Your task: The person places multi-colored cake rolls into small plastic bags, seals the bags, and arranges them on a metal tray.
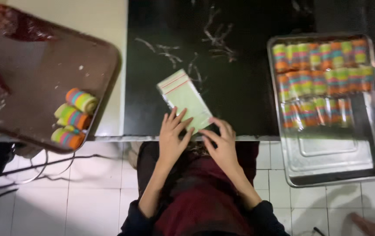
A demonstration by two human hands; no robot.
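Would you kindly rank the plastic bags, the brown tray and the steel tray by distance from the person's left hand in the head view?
From the left hand:
1. Plastic bags, touching, just above it.
2. Brown tray, at left.
3. Steel tray, at right, past the other hand.

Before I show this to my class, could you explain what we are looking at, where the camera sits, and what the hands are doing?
There is no machine here: a camera worn on a person's head looks down at their own bare hands. The left hand and right hand rest on a stack of clear zip bags on a dark table. A brown tray on the left holds three rainbow-coloured rolls. A steel tray on the right holds rows of bagged rolls.
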